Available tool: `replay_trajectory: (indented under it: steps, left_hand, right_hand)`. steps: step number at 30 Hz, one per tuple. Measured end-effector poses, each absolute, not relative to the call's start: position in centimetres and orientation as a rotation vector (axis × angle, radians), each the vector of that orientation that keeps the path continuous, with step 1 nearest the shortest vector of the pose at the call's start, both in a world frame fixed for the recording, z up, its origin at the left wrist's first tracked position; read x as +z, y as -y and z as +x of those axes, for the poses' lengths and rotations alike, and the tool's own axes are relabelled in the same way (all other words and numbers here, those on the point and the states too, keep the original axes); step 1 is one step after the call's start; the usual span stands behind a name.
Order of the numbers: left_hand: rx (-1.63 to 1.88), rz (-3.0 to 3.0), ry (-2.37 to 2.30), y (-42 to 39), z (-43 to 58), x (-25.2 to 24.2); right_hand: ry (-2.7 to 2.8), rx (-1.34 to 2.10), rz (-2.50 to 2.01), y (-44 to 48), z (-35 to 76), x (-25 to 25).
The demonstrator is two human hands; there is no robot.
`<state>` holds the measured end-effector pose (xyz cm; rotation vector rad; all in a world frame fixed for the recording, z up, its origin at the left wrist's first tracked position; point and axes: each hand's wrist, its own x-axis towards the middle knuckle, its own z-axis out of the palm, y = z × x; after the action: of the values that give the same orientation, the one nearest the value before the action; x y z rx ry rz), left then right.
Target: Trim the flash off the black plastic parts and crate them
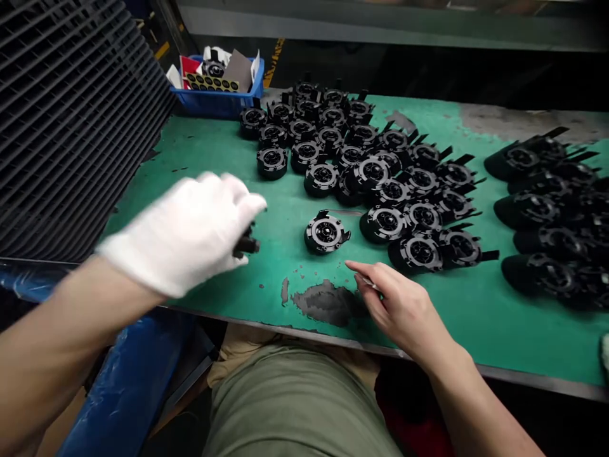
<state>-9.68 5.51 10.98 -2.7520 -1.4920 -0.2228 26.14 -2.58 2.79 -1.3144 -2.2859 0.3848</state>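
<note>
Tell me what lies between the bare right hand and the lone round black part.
Between right hand and lone round part, only bare green mat shows, head view.

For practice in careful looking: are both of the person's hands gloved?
No: only the left hand, closed on a black part, is gloved; the right hand is bare.

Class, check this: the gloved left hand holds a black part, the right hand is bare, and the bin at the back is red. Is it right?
No. The head view shows the bin is blue, not red. The gloved left hand does hold a black part, and the right hand is bare.
</note>
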Motion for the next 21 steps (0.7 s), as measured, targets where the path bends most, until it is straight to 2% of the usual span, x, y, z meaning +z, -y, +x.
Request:
replay_trajectory:
  steps: [2, 3, 4, 8, 9, 11, 15, 21]
  left_hand:
    - [0.164, -2.917, 1.38, -5.6, -10.0, 9.5]
    - [0.2, -2.985, 1.381, -5.5, -10.3, 8.8]
    - [0.087, -3.023, 1.431, -5.3, -10.6, 8.1]
    - [-1.003, -3.024, 1.608, -2.9, -10.5, 6.1]
    - [-1.13, -3.041, 1.609, -2.1, -10.0, 5.2]
    - [-1.014, -3.132, 1.557, -0.4, -9.0, 2.8]
    - [-0.877, -2.947, 1.87, 1.9, -8.6, -1.6]
    - [-0.783, -2.8, 1.936, 3.0, -10.2, -2.5]
  right_hand:
    - [2.284, 0.388, -1.318, 2.6, 26.3, 2.8]
    - [2.282, 0.387, -1.32, 2.7, 26.4, 2.8]
    - [2.278, 0.385, -1.321, 2.7, 26.5, 2.8]
    - [2.256, 0.418, -1.318, 2.9, 26.3, 2.1]
    - [2.256, 0.436, -1.313, 3.0, 26.2, 1.9]
    - [2.276, 0.481, -1.3, 3.1, 25.9, 1.5]
    - [2.317, 0.547, -1.313, 3.2, 25.8, 0.9]
    - [2.332, 0.584, -1.325, 3.2, 25.3, 0.7]
